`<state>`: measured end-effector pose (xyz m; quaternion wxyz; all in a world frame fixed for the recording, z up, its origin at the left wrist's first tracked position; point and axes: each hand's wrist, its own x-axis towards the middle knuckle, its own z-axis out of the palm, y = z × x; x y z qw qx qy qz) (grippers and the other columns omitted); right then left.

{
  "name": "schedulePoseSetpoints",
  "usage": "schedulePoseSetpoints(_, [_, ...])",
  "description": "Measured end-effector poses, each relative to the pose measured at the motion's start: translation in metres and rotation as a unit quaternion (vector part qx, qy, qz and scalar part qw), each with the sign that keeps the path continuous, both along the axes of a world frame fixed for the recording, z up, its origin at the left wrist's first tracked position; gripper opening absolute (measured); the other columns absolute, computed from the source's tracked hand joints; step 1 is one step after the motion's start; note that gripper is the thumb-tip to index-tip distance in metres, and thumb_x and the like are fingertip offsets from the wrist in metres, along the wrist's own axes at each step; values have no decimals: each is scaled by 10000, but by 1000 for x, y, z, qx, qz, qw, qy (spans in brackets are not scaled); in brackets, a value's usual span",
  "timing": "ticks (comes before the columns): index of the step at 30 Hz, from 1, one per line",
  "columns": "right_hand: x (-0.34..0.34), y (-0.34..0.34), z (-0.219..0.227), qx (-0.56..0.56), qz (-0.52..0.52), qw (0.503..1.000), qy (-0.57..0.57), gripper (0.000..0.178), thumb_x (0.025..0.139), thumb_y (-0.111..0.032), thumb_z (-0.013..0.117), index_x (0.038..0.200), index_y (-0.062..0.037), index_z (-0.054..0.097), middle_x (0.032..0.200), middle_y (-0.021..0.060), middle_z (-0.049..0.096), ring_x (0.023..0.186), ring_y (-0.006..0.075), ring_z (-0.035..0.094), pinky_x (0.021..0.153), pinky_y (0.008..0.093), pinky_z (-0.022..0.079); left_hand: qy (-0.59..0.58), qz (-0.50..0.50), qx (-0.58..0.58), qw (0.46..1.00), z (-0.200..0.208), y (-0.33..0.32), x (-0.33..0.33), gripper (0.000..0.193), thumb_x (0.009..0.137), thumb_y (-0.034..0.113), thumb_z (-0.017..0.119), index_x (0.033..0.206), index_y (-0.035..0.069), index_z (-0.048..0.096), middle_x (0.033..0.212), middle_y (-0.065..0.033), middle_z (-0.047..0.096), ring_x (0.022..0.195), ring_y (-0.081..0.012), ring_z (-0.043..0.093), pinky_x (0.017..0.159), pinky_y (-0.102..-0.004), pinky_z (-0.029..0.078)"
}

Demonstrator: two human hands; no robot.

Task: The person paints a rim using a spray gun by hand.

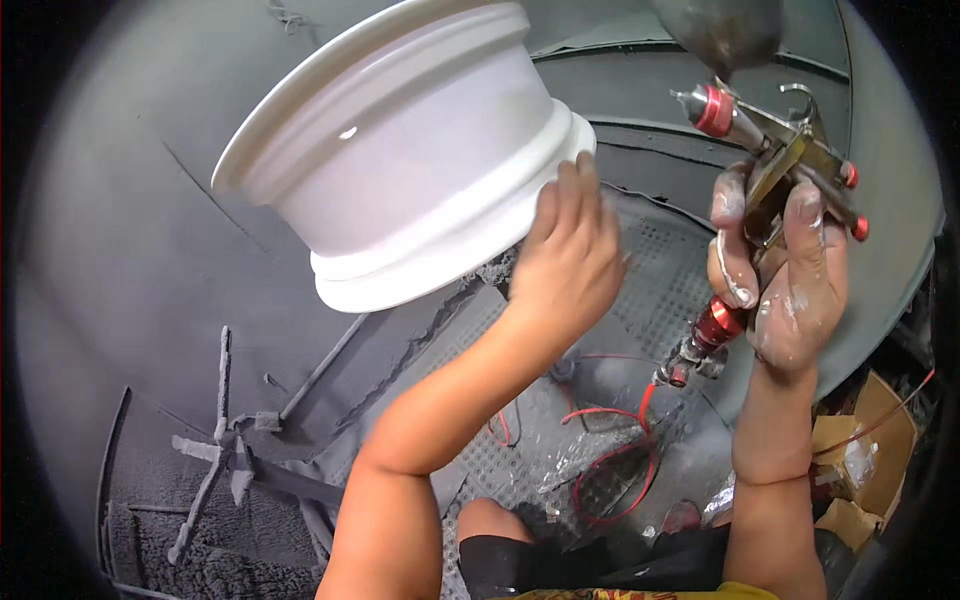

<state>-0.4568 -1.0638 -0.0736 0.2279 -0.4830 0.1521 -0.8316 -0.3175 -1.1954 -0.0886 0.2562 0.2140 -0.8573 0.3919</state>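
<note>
While the right grip [795,300] clasps the spray gun [782,182], the left grip [570,255], blurred, is at the right edge of the white wheel rim [420,170], left of the gun; whether it grasps, I cannot tell. Light contact would probably best spare the glossy surface.

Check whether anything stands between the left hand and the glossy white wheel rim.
Nothing visible does. The left hand is at the lower right edge of the white wheel rim, its blurred fingers overlapping it in view; contact is unclear. The metal spray gun with red fittings, in the right hand, is off to the side.
</note>
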Motion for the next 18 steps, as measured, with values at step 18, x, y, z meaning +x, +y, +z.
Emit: schedulePoseSetpoints(18, [-32,-49,62,64,-79,992,72,320,1040,-357,534,1076,-45,597,808,32,587,522,46,379,454,218,332,250,9,37,967,-40,-25,274,670,755,154,664,1397,88,483,1565,-266,319,1474,-438,264,1185,-590,139])
